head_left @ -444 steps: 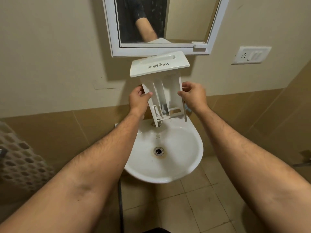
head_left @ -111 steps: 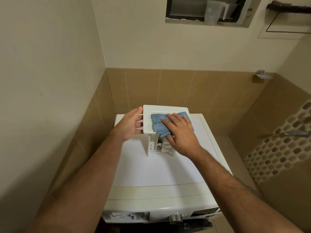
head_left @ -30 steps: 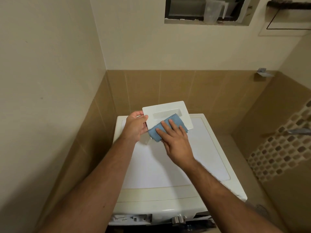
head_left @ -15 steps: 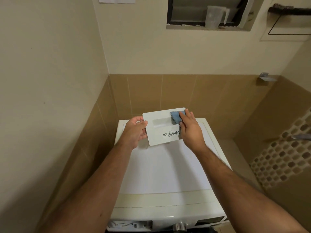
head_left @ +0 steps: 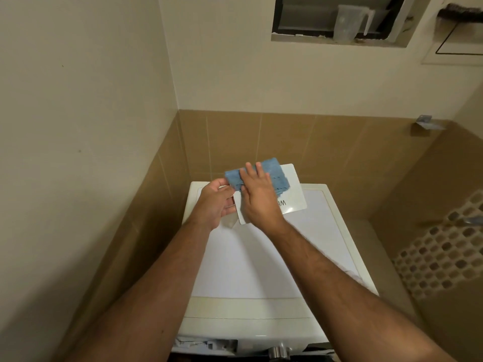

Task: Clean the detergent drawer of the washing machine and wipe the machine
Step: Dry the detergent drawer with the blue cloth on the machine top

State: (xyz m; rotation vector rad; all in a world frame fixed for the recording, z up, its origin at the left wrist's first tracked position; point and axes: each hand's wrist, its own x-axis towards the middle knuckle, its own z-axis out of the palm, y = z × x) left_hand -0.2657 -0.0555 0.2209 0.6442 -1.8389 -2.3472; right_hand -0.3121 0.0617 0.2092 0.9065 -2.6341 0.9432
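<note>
— Drawer (head_left: 292, 194) first: where is it?

— Detergent drawer, white, held over the far end of the washing machine (head_left: 261, 270), front panel facing up. Only that panel shows; the compartments behind it are hidden, so I cannot tell what is in them. The printed lettering is mostly covered, with just a couple of characters visible beside the wrist.

— And the cloth?

— Blue cloth (head_left: 277, 176) lies across the far left part of the panel, overhanging its edge a little.

— Hands?

— Right hand (head_left: 257, 197) is spread flat, fingers extended, pressing the cloth onto the panel. Left hand (head_left: 215, 202) is curled around the panel's left edge, gripping it; its fingertips are partly out of sight behind the panel and the cloth.

— Anything cut off?

— The machine's front is cropped at the bottom: a metal knob (head_left: 278, 351) and the open drawer slot (head_left: 206, 344) just show. Up in the wall niche (head_left: 339, 39) stands a translucent plastic jug (head_left: 349, 22), contents unclear. A dark brush-like thing at the top right is cut by the frame
</note>
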